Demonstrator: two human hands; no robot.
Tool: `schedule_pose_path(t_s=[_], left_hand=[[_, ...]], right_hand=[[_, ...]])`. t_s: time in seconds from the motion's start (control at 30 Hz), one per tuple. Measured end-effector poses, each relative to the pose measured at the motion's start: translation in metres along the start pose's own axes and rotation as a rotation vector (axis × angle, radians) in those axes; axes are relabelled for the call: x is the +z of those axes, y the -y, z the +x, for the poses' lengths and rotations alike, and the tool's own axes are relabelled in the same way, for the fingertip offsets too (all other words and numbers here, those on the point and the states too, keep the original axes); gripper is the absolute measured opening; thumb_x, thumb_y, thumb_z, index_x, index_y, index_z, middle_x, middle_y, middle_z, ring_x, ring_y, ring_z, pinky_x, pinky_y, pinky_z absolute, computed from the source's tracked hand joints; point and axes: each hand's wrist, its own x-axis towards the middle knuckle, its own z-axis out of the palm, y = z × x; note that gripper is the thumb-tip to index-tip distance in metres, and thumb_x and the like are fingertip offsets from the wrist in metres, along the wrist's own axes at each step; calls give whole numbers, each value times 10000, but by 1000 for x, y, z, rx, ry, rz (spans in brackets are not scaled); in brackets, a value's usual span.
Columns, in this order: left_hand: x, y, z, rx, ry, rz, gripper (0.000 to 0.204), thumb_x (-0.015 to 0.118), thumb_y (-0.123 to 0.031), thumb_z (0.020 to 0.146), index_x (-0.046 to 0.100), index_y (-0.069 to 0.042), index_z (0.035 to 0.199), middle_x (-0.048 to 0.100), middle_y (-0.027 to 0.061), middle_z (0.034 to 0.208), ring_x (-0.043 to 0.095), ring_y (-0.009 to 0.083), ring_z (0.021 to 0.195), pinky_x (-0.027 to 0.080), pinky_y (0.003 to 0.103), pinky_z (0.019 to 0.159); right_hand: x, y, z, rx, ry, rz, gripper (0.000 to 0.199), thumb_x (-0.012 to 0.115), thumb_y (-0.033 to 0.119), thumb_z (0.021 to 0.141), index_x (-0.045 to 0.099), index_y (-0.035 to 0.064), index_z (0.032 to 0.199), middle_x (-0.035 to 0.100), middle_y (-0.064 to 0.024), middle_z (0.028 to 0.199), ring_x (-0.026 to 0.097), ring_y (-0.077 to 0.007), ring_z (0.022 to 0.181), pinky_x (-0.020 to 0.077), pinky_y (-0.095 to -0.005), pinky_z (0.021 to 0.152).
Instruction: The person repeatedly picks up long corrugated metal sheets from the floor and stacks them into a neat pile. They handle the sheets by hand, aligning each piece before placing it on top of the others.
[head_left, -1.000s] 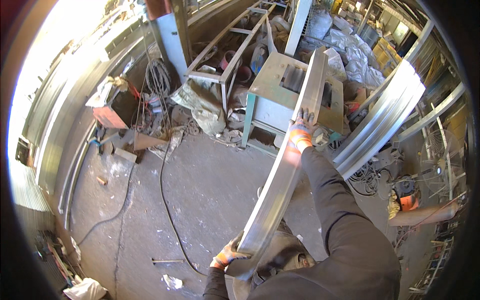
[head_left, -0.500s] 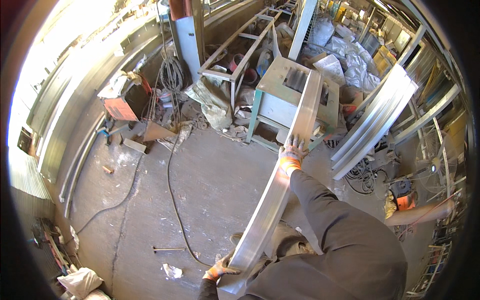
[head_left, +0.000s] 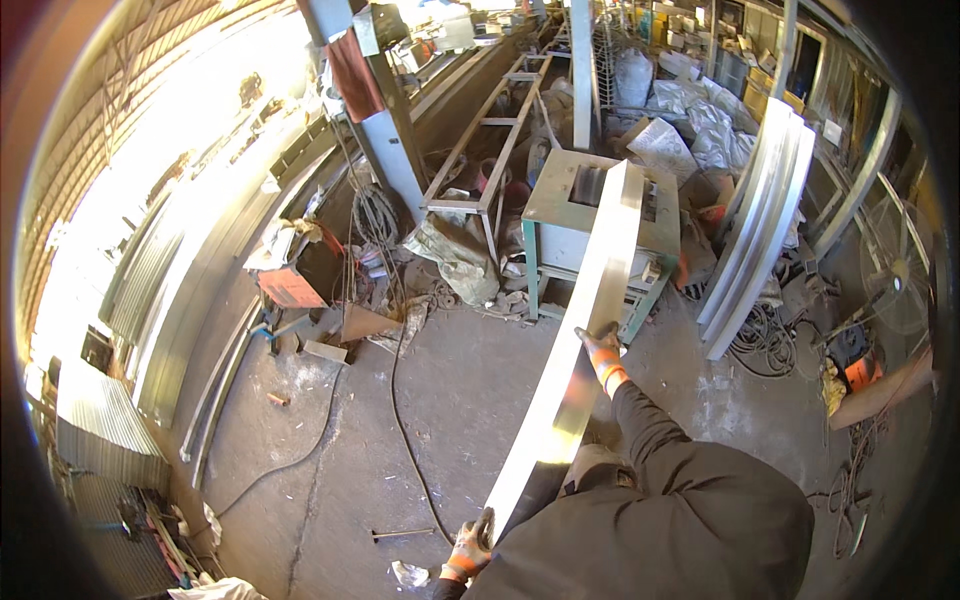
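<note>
At ten o'clock, glare [head_left: 200, 130] hides detail; toward one, a long metal channel [head_left: 567, 365] masks part of the green-legged machine [head_left: 570, 235], contact unclear. Ribbed metal strips [head_left: 757, 240] lean near three. Half-curled, the left hand [head_left: 470, 550] at six and right hand [head_left: 604, 360] at four clasp the channel's edges, some fingers hidden.

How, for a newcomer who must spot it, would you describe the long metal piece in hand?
Find the boxy green-legged stand. Overlapping it in view, the long metal piece slants down to the left hand, with the right hand farther up. Unlike the shiny lengths grouped at right, it is alone and held.
</note>
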Motion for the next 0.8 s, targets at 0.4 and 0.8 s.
schedule_pose_path(t_s=[0.4,0.8], left_hand=[[-50,-5,112,-309,529,-737,1124,888,-86,899,217,-48,1801,663,99,1545,680,170,1300,517,335,1148],[-62,-195,430,-230,421,-667,1178,1019,-152,785,349,-36,1748,662,96,1554,623,204,1401,500,399,1214]], right_hand=[[37,-110,140,-151,452,720,864,770,421,1039,402,85,1745,434,-216,1765,481,-384,1566,368,-412,1282],[42,211,513,-591,-103,-1040,925,665,530,997,385,55,1739,338,-209,1820,317,-398,1682,169,-674,1365]])
